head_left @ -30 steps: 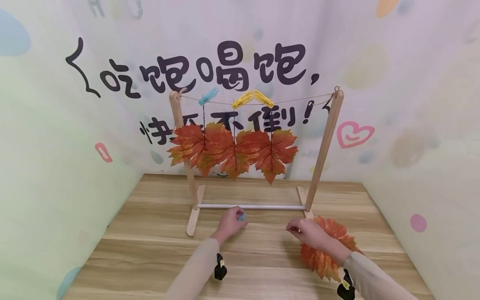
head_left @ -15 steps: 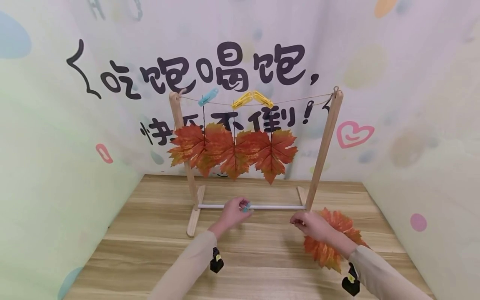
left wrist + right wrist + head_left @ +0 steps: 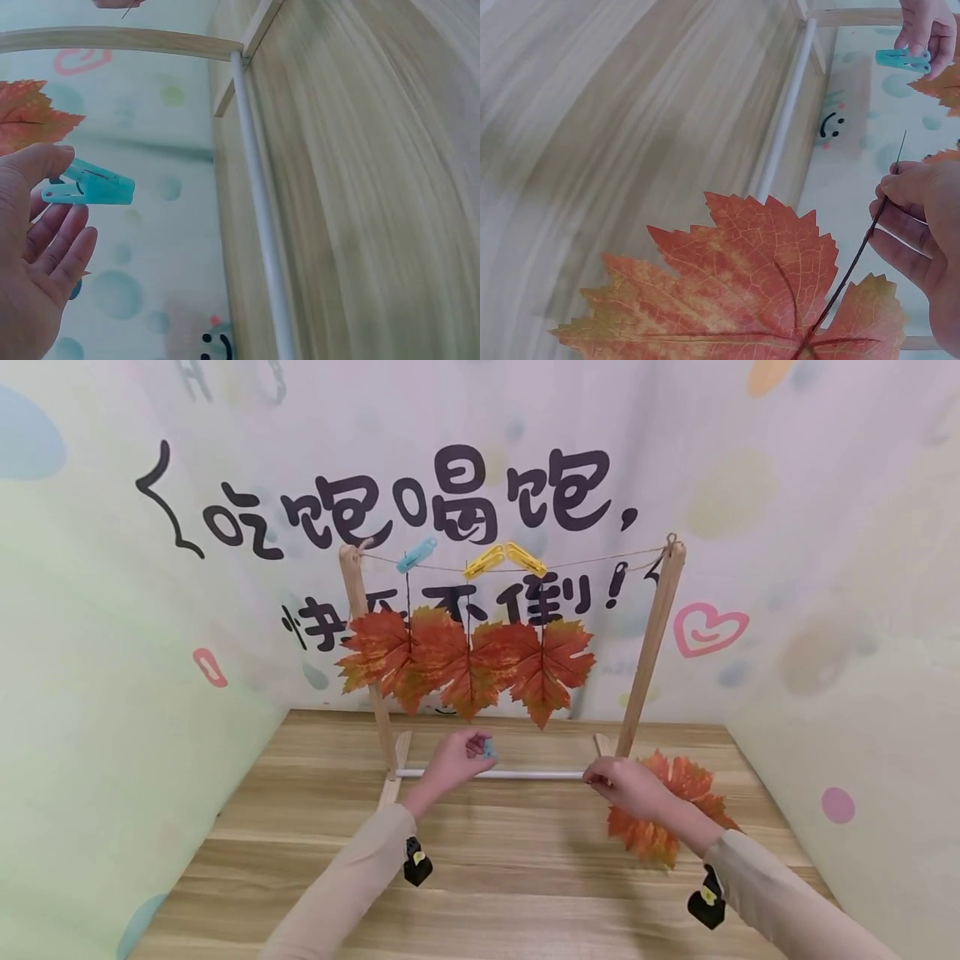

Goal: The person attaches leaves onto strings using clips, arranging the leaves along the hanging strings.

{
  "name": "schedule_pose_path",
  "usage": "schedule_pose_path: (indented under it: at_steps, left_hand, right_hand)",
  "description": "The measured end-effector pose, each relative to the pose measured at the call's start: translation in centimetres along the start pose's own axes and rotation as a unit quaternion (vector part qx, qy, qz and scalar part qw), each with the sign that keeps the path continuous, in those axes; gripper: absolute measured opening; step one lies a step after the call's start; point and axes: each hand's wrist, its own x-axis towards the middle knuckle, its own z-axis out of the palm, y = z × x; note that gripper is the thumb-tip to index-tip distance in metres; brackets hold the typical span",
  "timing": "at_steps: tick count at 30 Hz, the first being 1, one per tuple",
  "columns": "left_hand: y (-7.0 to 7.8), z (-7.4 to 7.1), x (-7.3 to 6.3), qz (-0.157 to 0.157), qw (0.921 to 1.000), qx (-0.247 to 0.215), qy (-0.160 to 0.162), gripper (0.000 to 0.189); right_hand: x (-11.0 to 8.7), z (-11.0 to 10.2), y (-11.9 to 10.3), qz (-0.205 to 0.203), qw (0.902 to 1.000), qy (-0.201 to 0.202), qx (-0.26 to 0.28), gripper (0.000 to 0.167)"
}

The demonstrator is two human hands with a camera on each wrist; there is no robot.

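Note:
My left hand (image 3: 456,760) pinches a light blue clothespin (image 3: 94,184) by its handle end, above the white rod of the wooden stand. The clothespin's jaws look closed on nothing. Over on the right, my right hand (image 3: 626,787) pinches the dark thin stem of an orange-red maple leaf (image 3: 742,277) between thumb and fingers. The leaf's blade spreads below and beside that hand, partly hidden by the forearm in the head view. On the string above, a blue clothespin (image 3: 417,555) and two yellow clothespins (image 3: 486,561) hold hanging maple leaves (image 3: 543,668) by their stems.
The stand has two wooden posts (image 3: 651,652) joined by a white rod (image 3: 525,774) low down and a thin string (image 3: 592,560) across the top. It stands on a wood-grain table (image 3: 510,868). A printed curtain (image 3: 780,527) encloses the back and sides.
Both hands have risen and moved away from me toward the stand, the left with the clothespin, the right with the leaf lifted along. The hanging leaves look unmoved.

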Motion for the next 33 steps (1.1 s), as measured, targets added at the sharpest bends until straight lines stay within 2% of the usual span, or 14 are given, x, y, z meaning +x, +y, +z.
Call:
schedule_pose_path:
  at_steps: [6, 11, 15, 24, 33]
  left_hand:
    - [1.1, -1.0, 0.2, 0.028, 0.9996, 0.006, 0.002, 0.031]
    - [1.8, -1.5, 0.6, 0.064, 0.9977, 0.023, 0.005, 0.029]
    - [2.3, -1.9, 0.9, 0.082, 0.9965, 0.017, 0.005, 0.029]
    - [3.5, -2.7, 1.0, 0.083, 0.9961, 0.018, -0.026, 0.03]
    - [5.0, -4.4, 1.9, 0.101, 0.9942, 0.03, -0.025, 0.032]
  right_hand:
    - [0.7, -1.2, -0.2, 0.025, 0.9989, 0.007, 0.039, 0.011]
    - [1.2, -2.1, -0.2, 0.023, 0.9986, 0.01, 0.046, 0.01]
    - [1.6, -2.9, -0.2, 0.021, 0.9978, 0.028, 0.057, 0.012]
    - [2.5, -4.4, -0.3, 0.037, 0.9915, 0.087, 0.089, 0.012]
    - [3.7, -6.9, -1.2, 0.06, 0.9882, 0.118, 0.078, 0.011]
